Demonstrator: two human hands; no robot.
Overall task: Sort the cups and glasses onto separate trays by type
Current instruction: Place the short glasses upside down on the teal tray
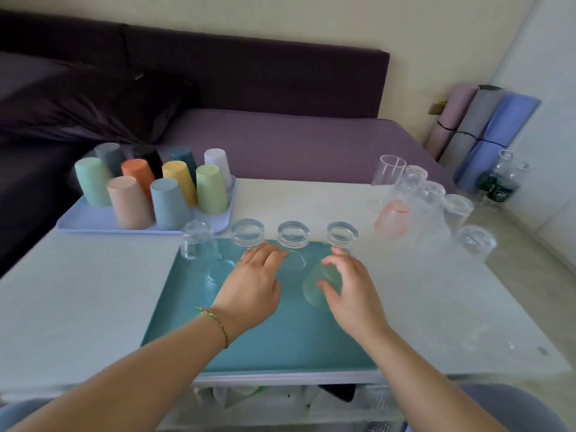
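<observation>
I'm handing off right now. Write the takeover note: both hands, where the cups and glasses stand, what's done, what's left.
Left hand: open, flat over the teal tray, holding nothing.
Right hand: curled round a glass on that tray; grip unclear.
Done: coloured cups inverted on the lavender tray; four glasses line the teal tray's far edge.
Left: the clear glasses and one pink glass on the table's right.

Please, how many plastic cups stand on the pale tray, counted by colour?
On the pale tray:
Green cups: 2
Grey cups: 1
Black cups: 1
Dark blue cups: 1
White cups: 1
Orange cups: 1
Yellow cups: 1
Peach cups: 1
Light blue cups: 1
Total: 10
</observation>
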